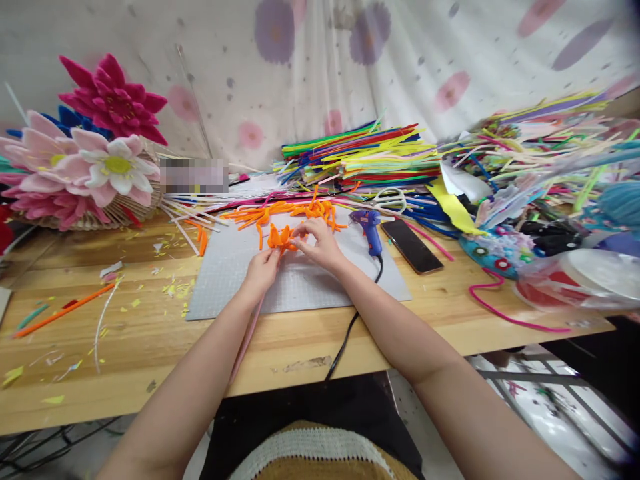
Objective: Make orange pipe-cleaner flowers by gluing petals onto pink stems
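Observation:
Over the grey cutting mat [310, 290], both hands meet at an orange pipe-cleaner flower [280, 236]. My left hand [263, 270] pinches it from below, closed at its base. A pale pink stem [249, 333] hangs down beside my left wrist. My right hand [317, 245] has thumb and index finger closed on the flower's right side, other fingers curled. More orange pipe-cleaner pieces [250, 217] lie along the mat's back edge. To the right of my right hand, a blue glue gun [370, 230] lies on the mat with its black cord running toward me.
A phone [413, 247] lies right of the mat, with scissors [390, 200] behind it. Bundles of coloured pipe cleaners [360, 157] line the back. Fuzzy flowers [110, 167] stand at left. A plastic-wrapped tub [580, 280] sits near the right edge. Yellow scraps [175, 288] litter the wooden table [150, 347].

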`<state>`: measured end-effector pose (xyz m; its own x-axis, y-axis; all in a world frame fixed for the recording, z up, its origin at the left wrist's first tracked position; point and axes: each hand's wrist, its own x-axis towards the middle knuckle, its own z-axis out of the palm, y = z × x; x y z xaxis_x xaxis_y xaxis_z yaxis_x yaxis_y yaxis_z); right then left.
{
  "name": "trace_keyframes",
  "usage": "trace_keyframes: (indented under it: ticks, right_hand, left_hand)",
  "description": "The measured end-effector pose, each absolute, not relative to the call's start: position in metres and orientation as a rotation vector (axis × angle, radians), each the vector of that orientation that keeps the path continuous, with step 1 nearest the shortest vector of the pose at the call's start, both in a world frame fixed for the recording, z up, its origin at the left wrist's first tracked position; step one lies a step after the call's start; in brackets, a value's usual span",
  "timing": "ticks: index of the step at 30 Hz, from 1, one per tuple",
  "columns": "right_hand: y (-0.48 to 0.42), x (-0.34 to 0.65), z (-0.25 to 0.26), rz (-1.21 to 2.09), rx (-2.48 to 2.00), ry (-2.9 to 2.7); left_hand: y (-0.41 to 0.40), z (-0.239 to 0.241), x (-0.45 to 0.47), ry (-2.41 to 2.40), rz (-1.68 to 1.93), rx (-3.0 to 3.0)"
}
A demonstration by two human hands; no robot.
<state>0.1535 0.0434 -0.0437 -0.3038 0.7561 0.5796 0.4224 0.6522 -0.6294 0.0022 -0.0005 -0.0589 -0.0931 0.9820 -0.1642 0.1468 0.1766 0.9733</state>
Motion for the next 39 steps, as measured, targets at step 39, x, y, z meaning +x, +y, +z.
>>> trace_keyframes:
  ticks: [39]
  right_hand:
    - [0.042,0.143,-0.057,0.391,-0.945,-1.937]
  left_hand:
    - [-0.006,-0.041,0.000,1.083,1.055,0.864]
